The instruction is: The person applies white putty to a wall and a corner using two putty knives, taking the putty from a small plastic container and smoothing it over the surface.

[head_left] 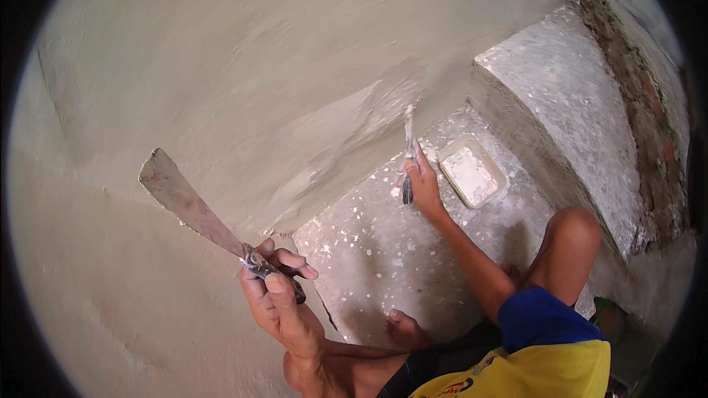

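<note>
My left hand (284, 291) is closed around the dark, paint-spattered handle of a putty knife (190, 203). Its broad blade, smeared with residue, points up and left in front of the wall. Farther right, my right hand (424, 183) grips a second putty knife (409, 129), its blade seen nearly edge-on and coated in whitish paste. The blade tip is at the plastered wall (243, 81), by a damp-looking patch; whether it touches I cannot tell. Just right of that hand, a shallow rectangular tray (453, 184) holds white filler paste (472, 175).
I crouch on a concrete landing (369, 250) speckled with white drips, one bare foot (405, 329) showing. A raised concrete step (568, 74) rises to the right, with rough exposed brick (653, 103) beyond it. My bent knee (571, 239) is near that step.
</note>
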{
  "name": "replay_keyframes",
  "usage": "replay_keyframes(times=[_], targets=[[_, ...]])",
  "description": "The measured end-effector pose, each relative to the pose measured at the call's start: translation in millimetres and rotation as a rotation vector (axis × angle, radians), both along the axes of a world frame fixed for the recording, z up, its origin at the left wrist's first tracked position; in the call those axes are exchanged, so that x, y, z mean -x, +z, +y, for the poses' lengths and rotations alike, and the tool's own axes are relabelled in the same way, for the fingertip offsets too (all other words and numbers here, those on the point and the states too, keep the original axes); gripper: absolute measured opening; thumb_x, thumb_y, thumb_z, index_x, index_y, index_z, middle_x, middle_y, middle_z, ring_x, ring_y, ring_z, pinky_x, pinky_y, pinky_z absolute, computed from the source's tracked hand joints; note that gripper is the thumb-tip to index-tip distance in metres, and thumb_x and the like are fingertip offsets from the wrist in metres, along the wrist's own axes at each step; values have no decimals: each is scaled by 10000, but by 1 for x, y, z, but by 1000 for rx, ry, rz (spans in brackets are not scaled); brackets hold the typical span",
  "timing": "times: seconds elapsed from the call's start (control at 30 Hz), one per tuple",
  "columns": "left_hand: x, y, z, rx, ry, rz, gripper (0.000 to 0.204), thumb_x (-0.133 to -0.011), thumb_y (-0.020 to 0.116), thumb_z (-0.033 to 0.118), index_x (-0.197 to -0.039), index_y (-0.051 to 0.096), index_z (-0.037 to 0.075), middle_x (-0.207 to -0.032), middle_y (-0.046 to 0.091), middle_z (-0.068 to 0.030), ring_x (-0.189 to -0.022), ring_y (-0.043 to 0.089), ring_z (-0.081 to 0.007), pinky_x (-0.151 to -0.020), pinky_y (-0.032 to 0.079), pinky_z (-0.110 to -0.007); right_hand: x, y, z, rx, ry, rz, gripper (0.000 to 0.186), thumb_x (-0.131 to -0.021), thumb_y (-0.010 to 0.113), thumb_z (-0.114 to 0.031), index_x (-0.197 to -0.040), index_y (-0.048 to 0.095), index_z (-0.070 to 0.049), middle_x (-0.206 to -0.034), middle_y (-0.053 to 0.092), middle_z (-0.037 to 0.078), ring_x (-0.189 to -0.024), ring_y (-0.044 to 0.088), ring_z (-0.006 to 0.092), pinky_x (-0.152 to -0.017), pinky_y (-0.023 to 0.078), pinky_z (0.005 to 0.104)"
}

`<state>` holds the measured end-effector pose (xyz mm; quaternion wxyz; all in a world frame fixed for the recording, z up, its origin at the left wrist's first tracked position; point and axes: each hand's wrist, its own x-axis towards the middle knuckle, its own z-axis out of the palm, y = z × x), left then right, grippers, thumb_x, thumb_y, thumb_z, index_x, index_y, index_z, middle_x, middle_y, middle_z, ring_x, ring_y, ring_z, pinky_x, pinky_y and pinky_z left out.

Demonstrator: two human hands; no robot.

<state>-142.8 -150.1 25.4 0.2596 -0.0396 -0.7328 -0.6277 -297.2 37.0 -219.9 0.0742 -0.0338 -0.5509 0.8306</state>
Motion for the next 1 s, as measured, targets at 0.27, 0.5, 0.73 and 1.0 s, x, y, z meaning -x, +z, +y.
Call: replay_keyframes(times=[0.27, 0.5, 0.73, 1.0], targets=[[-4, 4, 3, -34, 53, 21, 494, -1032, 492, 343, -1296, 451, -72, -942, 600, -145, -760, 565, -188, -715, 480, -320, 41, -37, 12, -1095, -300, 294, 852, -840, 677, -5, -1567, 273, -188, -1054, 599, 146, -896, 643, 340, -699, 543, 432], [-10, 4, 0, -10, 63, -4, 529, -1016, 517, 368, -1296, 443, -74, -923, 594, -153, -770, 565, -201, -707, 483, -332, 78, -59, 0, -1046, -289, 415, 819, -870, 626, 14, -1561, 287, -265, -1102, 553, 112, -873, 640, 332, -712, 560, 451], [-10, 4, 7, -36, 68, -14, 528, -1014, 522, 370, -1294, 445, -71, -912, 597, -152, -770, 563, -203, -713, 483, -340, 86, -81, -27, -1140, -258, 69, 812, -932, 580, -44, -1587, 153, -261, -1166, 494, 169, -913, 623, 390, -731, 552, 487], [-6, 3, -1, -55, 41, 18, 523, -1021, 515, 354, -1312, 440, -75, -927, 607, -158, -771, 568, -196, -697, 488, -321, 6, -86, -41, -951, -52, -13, 731, -968, 556, -163, -1579, 159, -104, -1132, 528, 246, -967, 602, 457, -842, 503, 476]])
